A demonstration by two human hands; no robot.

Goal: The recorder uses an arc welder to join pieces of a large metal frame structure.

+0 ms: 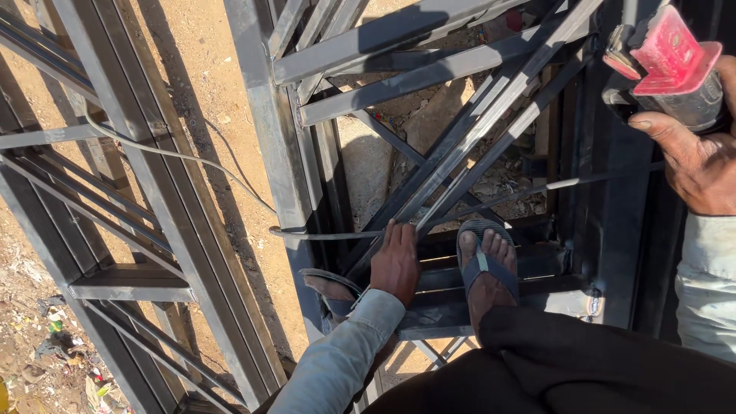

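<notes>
My left hand (395,264) lies flat, fingers stretched out, on the dark steel bars of a welded frame (429,73), just left of my sandalled foot (487,268). A thin grey cable (184,157) runs across the frame and passes right at its fingertips. At the upper right my right hand (701,165) grips a red and grey hand tool (667,65), held above the frame. My other sandalled foot (330,287) stands on a bar to the left of the left hand.
A long steel lattice beam (153,192) runs diagonally at the left over sandy ground (192,61). Scattered litter (54,345) lies at the lower left. Crossed angle bars fill the middle, with gaps showing rubble below.
</notes>
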